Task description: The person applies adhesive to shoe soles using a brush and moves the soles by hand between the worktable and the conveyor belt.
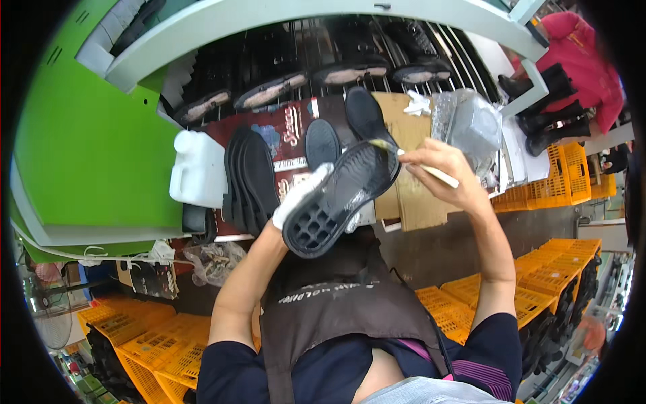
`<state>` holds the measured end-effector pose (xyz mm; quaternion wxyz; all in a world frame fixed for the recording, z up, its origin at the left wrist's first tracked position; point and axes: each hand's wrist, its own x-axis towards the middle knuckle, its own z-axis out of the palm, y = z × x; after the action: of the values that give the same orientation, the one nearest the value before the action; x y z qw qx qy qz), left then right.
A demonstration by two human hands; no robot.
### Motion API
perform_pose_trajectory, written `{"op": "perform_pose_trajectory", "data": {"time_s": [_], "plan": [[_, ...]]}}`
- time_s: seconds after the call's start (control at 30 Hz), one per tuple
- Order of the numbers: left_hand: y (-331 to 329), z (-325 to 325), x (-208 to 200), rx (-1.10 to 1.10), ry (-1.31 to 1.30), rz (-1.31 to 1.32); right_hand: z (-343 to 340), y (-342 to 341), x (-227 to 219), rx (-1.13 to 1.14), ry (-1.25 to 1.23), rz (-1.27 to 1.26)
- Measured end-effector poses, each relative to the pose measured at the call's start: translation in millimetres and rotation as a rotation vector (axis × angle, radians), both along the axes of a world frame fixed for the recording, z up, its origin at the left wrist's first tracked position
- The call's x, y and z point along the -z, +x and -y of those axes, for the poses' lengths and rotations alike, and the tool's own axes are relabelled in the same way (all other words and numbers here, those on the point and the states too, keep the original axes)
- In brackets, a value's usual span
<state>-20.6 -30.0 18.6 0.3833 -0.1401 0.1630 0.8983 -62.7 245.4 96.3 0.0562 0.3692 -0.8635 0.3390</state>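
Observation:
My left hand [301,194], in a white glove, grips a black shoe sole [346,185] by its edge, with the hollow inner side up and the gridded heel end toward me. In my bare right hand [445,170] is a brush [439,176] with a pale handle; its tip meets the inside of the sole's toe end. Just beyond the held sole lie another black sole [365,111] and a smaller dark oval sole piece [322,141]. A stack of black soles [254,172] stands to the left of my gloved hand.
A white plastic jug [198,172] stands left of the stack, beside a green panel [101,148]. Black boots [269,64] line a rack behind. A clear plastic container [474,124] sits right of the cardboard [417,195]. Orange crates [531,269] and a person in pink [585,67] are at right.

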Motion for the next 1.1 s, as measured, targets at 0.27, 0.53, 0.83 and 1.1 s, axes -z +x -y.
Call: {"op": "perform_pose_trajectory", "data": {"time_s": [0.27,0.53,0.83,1.1], "plan": [[4,-8,20,0.076,-0.029,-0.276,39,32,9,0.092,-0.291,0.040],[0,-9,3,0.094,-0.136,-0.290,39,28,-7,0.102,-0.258,0.017],[-14,-16,-5,-0.173,-0.456,-0.598,22,51,-15,0.039,-0.588,0.362],[-47,-83,-132,-0.227,-1.038,-1.409,-2,30,10,0.192,-0.763,0.466]]}}
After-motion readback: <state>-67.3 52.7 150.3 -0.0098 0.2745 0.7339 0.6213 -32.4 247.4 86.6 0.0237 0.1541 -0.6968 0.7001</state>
